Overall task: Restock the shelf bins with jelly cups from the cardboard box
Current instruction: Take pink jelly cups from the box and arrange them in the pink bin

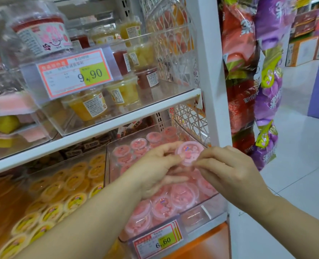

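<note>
Bright, even light; soft blur throughout, wide-angle bending at edges, glare on the floor (304, 165)

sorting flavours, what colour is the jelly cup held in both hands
The jelly cup is pink; the head view shows it best.

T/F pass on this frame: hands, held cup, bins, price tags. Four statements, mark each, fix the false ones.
1. The left hand and the right hand both pinch one pink jelly cup. True.
2. The held cup hovers over the yellow-cup bin. False: it is over the pink-cup bin.
3. The tag on the pink-cup bin reads 9.90. False: its price tag reads 6.60; the 9.90 tag is on the shelf above.
4. The yellow jelly cups lie left of the pink-cup bin. True.
</note>
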`<state>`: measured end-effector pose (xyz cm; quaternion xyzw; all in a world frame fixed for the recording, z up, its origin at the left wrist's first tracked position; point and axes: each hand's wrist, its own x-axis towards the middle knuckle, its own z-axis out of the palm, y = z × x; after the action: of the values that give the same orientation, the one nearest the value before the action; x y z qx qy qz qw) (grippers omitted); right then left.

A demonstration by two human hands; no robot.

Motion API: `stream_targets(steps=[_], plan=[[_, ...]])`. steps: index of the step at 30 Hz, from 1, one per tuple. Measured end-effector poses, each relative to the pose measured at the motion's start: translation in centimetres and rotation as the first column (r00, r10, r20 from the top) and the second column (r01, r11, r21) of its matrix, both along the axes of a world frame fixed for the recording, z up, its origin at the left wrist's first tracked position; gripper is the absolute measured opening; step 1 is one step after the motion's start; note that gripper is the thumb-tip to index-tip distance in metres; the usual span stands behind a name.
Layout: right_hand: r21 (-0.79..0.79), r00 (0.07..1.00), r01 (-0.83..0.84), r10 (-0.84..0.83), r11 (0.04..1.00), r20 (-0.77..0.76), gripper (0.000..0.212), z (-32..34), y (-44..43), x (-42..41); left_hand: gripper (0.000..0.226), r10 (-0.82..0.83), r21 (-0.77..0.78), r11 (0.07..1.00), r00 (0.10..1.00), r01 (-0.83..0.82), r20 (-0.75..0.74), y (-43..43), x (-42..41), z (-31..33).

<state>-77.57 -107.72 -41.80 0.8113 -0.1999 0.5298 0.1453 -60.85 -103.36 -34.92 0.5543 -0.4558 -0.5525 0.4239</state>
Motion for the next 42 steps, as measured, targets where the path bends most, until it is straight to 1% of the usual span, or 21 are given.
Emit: stream_targets(steps=[2,4,6,8,10,12,15,19,21,23,26,28,29,31,33,35,36,37,39,40,42], plan=[[0.015,1.0,-0.004,0.004,1.0,0.009,0.008,0.0,-0.1,0.4,0.035,0.039,0.005,0.999,0.992,-0.039,-0.118,0.0,-0.5,0.0],[0.027,1.0,-0.009,0.009,1.0,0.013,0.007,0.1,-0.3,0.6,0.039,0.101,0.013,0.995,0.986,-0.1,-0.132,-0.5,-0.6,0.0],[0.043,0.996,0.03,-0.034,0.999,0.08,0.008,0.3,-0.6,0.4,0.047,0.198,0.023,0.98,0.977,-0.197,-0.08,-1.9,-0.1,-0.3],[0.075,0.978,0.111,-0.122,0.991,0.167,0.011,0.3,-1.0,0.0,0.052,0.294,0.012,0.955,0.955,-0.295,0.029,-4.1,0.9,-0.7],[0.119,0.959,0.174,-0.196,0.977,0.203,0.023,-0.1,-1.0,-0.2,0.049,0.354,-0.007,0.934,0.922,-0.357,0.157,-6.2,1.8,-1.1],[0.138,0.948,0.224,-0.248,0.965,0.2,0.037,-0.6,-1.1,-0.1,0.047,0.396,-0.008,0.915,0.893,-0.403,0.213,-8.1,2.3,-1.4],[0.131,0.937,0.267,-0.289,0.955,0.194,0.042,-0.9,-1.2,-0.1,0.048,0.404,-0.016,0.909,0.872,-0.416,0.276,-10.3,2.3,-2.0],[0.131,0.94,0.273,-0.293,0.953,0.177,0.037,-1.0,-1.3,-0.4,0.049,0.372,-0.03,0.922,0.863,-0.386,0.34,-12.2,2.3,-3.3],[0.136,0.938,0.276,-0.298,0.951,0.176,0.034,-1.1,-1.3,-0.5,0.042,0.374,-0.018,0.92,0.865,-0.391,0.336,-12.6,2.1,-3.6],[0.135,0.938,0.276,-0.297,0.952,0.178,0.033,-1.1,-1.3,-0.5,0.032,0.416,-0.011,0.902,0.86,-0.432,0.296,-12.8,2.0,-3.8],[0.119,0.942,0.265,-0.283,0.957,0.18,0.031,-1.2,-1.4,-0.5,0.033,0.45,0.007,0.886,0.864,-0.463,0.223,-12.9,1.8,-3.7],[0.105,0.946,0.251,-0.267,0.962,0.187,0.032,-1.3,-1.2,-0.4,0.033,0.413,0.001,0.903,0.87,-0.429,0.27,-12.5,1.7,-3.5],[0.095,0.947,0.247,-0.261,0.964,0.189,0.033,-1.2,-1.1,-0.3,0.035,0.376,-0.013,0.918,0.858,-0.397,0.35,-12.1,1.8,-3.4],[0.064,0.954,0.226,-0.234,0.972,0.185,0.029,-0.9,-0.6,-0.1,0.038,0.292,-0.066,0.949,0.783,-0.307,0.549,-11.0,2.5,-2.9],[0.067,0.986,0.11,-0.117,0.992,0.116,0.02,-0.6,0.0,0.4,0.039,0.19,-0.108,0.981,0.704,-0.159,0.684,-9.2,3.4,-1.8],[0.167,0.999,-0.033,0.037,0.986,-0.02,0.013,-0.3,0.5,1.0,0.037,0.076,-0.107,0.994,0.584,0.019,0.808,-6.3,4.0,-0.5],[0.253,0.993,-0.049,0.075,0.966,-0.091,0.015,0.0,0.8,1.3,0.037,0.035,-0.101,0.99,0.515,0.1,0.857,-4.9,4.3,-0.1],[0.361,0.982,-0.023,0.09,0.932,-0.169,0.021,0.4,1.0,1.6,0.036,0.01,-0.1,0.981,0.47,0.168,0.883,-3.4,4.6,0.2],[0.553,0.941,0.091,0.11,0.828,-0.319,0.035,1.1,1.3,2.1,0.033,-0.024,-0.089,0.964,0.416,0.25,0.909,-0.7,5.3,0.3],[0.599,0.923,0.126,0.128,0.791,-0.364,0.042,1.3,1.4,2.2,0.032,-0.027,-0.085,0.96,0.392,0.267,0.92,0.5,5.6,0.3],[0.659,0.908,0.139,0.169,0.739,-0.382,0.048,1.8,1.7,2.7,0.03,-0.02,-0.09,0.957,0.371,0.275,0.928,2.2,6.0,0.3]])
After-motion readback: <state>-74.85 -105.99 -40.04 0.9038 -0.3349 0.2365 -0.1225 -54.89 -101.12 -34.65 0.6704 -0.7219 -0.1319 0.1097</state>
